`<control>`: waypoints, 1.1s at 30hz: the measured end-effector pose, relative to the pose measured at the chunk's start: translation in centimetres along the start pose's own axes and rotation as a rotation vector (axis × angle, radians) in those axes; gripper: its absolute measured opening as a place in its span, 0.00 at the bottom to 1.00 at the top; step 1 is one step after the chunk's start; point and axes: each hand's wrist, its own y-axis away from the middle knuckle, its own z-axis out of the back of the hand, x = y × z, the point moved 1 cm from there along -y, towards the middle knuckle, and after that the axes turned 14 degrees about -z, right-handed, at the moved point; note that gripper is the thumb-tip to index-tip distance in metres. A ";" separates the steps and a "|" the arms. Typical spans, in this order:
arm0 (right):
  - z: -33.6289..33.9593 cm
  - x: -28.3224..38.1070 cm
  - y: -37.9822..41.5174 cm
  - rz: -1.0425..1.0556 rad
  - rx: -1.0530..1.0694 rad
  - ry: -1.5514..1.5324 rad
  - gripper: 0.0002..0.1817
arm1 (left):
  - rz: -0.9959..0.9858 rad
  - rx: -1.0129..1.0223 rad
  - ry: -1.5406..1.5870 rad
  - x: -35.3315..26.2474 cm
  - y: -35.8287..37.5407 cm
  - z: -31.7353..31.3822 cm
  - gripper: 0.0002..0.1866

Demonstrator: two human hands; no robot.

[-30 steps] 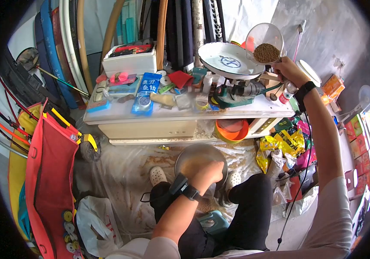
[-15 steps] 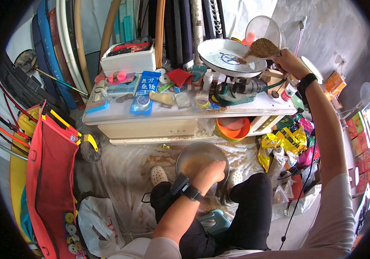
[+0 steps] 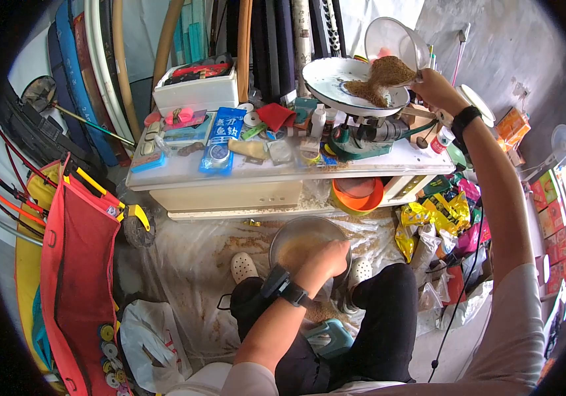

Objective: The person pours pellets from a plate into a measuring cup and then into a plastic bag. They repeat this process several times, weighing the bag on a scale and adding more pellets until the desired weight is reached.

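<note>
High on the right, my right hand (image 3: 436,91) grips a clear plastic scoop (image 3: 398,43) tipped over a white enamel pan (image 3: 326,78). Brown granules (image 3: 389,71) slide from the scoop and heap in the pan's right part. Under the pan stands a green scale (image 3: 355,144). Down between my feet is a metal bowl (image 3: 282,241) with pale brown powder inside. My left hand (image 3: 328,259) is closed at the bowl's right rim; its fingertips are hidden from above.
A cluttered white table (image 3: 276,173) spans the middle, holding a blue packet (image 3: 222,135) and a white foam box (image 3: 197,92). Orange bowls (image 3: 365,196) sit beneath. Colourful bags (image 3: 438,214) pile at right; a red bag (image 3: 81,277) stands left. Plastic sheeting (image 3: 190,257) covers the floor.
My right hand has moved slightly left and tilted the scoop further. More granules have spilled into the pan, making a larger heap. My left hand has barely shifted.
</note>
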 end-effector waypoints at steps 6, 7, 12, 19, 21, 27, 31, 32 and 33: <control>-1.4 -1.3 -2.1 0.039 -0.040 0.214 0.12 | -0.054 -0.101 0.055 0.3 -0.4 -0.7 0.13; -1.8 -2.0 -2.3 0.038 -0.042 0.213 0.12 | -0.055 -0.100 0.054 0.3 -0.4 -0.7 0.13; -2.3 -0.2 0.7 0.203 -0.435 0.426 0.12 | -0.158 -0.255 0.145 -0.3 -0.3 0.0 0.14; -4.5 0.7 10.9 0.094 0.187 -0.768 0.12 | -0.299 -0.248 0.869 -1.1 -0.5 1.5 0.27; -6.7 0.6 15.7 0.017 0.335 -0.837 0.12 | -0.479 -0.257 1.205 -1.0 -0.7 1.4 0.32; -18.3 -3.0 22.0 0.138 0.664 -0.762 0.11 | -0.342 -0.338 1.560 -0.3 0.3 -0.3 0.30; -19.5 -4.6 22.2 0.147 0.682 -0.683 0.14 | -0.060 -0.459 1.649 0.0 -0.2 -2.4 0.29; -19.6 -4.9 22.2 0.273 0.589 -0.540 0.15 | -0.042 -0.515 1.672 -0.1 -0.4 -2.5 0.29; -19.3 -5.0 22.2 0.308 0.626 -0.540 0.20 | -0.036 -0.509 1.669 -0.1 -0.5 -2.7 0.29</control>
